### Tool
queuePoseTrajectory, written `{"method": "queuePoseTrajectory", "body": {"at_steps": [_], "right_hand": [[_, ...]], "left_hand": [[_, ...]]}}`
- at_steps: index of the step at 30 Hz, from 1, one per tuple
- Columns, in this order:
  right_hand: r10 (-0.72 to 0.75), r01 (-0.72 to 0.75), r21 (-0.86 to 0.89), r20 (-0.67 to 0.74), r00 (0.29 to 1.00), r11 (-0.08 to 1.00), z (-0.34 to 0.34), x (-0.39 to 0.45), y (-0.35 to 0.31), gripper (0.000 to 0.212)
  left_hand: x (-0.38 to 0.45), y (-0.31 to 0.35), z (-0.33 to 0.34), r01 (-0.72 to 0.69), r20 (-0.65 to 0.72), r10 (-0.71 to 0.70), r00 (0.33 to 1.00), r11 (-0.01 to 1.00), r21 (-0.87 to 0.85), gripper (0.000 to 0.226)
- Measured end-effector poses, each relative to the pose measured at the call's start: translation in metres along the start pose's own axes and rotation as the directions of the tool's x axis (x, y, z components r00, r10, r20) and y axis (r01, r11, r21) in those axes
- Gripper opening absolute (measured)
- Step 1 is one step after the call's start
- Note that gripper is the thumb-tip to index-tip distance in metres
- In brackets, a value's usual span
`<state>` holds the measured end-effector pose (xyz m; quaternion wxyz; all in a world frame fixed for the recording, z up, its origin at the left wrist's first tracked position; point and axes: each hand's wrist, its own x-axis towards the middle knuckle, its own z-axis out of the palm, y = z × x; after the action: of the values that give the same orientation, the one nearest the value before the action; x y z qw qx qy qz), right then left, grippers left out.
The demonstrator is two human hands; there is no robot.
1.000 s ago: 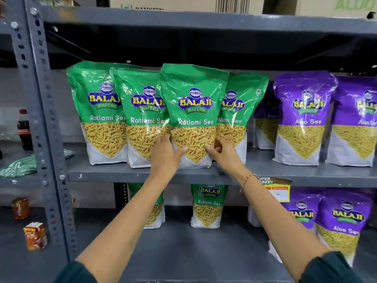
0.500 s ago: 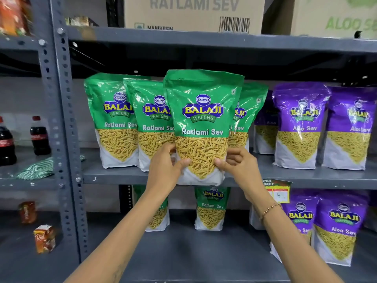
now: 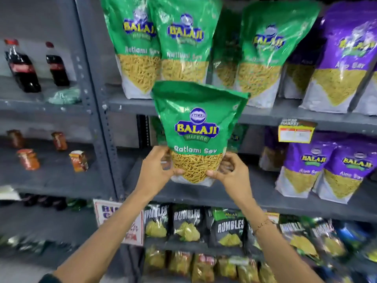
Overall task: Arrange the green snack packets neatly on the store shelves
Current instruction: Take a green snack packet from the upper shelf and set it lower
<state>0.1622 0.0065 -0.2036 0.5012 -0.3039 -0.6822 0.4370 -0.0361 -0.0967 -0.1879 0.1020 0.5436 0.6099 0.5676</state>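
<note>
I hold one green Ratlami Sev packet (image 3: 196, 127) upright in front of the middle shelf (image 3: 263, 195). My left hand (image 3: 156, 170) grips its lower left edge and my right hand (image 3: 229, 172) its lower right edge. On the upper shelf (image 3: 130, 104) stand three more green packets: one at the left (image 3: 132, 48), one beside it (image 3: 183, 43), and one to the right (image 3: 267, 52), with a gap between the last two showing another green packet behind. More green packets are partly hidden behind the held one.
Purple Aloo Sev packets stand at the right on the upper shelf (image 3: 342, 58) and the middle shelf (image 3: 318, 172). Black Rumbles packets (image 3: 228, 229) fill the shelf below. A grey upright post (image 3: 93, 94) divides the racks; cola bottles (image 3: 22, 66) and jars (image 3: 28, 159) sit left.
Both hands have pulled the green packet off the upper shelf and brought it down to the middle shelf's level. The view has tilted downward, showing the lower shelves.
</note>
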Motion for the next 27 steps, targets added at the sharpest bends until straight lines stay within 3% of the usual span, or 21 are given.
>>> {"method": "queuePoseTrajectory", "body": {"at_steps": [7,12,22,27], "right_hand": [[0.207,-0.195,-0.15,0.07,0.976,0.969,0.039,0.019,0.115,0.047],[0.326,-0.294,-0.243,0.106,0.939,0.924,0.056,0.057,0.168,0.049],[0.3,-0.269,-0.282,0.073,0.951,0.921,0.065,0.108,0.192,0.052],[0.331,-0.263,-0.312,0.191,0.924,0.913,0.064,0.108,0.192,0.05]], "left_hand": [[0.019,-0.123,0.032,0.184,0.136,-0.205,0.969,0.971,0.154,0.069],[0.06,-0.176,0.055,0.261,0.168,-0.297,0.94,0.943,0.207,0.063],[0.108,-0.209,0.073,0.31,0.174,-0.326,0.929,0.944,0.109,0.062],[0.101,-0.212,0.068,0.31,0.184,-0.324,0.928,0.946,0.098,0.064]]}}
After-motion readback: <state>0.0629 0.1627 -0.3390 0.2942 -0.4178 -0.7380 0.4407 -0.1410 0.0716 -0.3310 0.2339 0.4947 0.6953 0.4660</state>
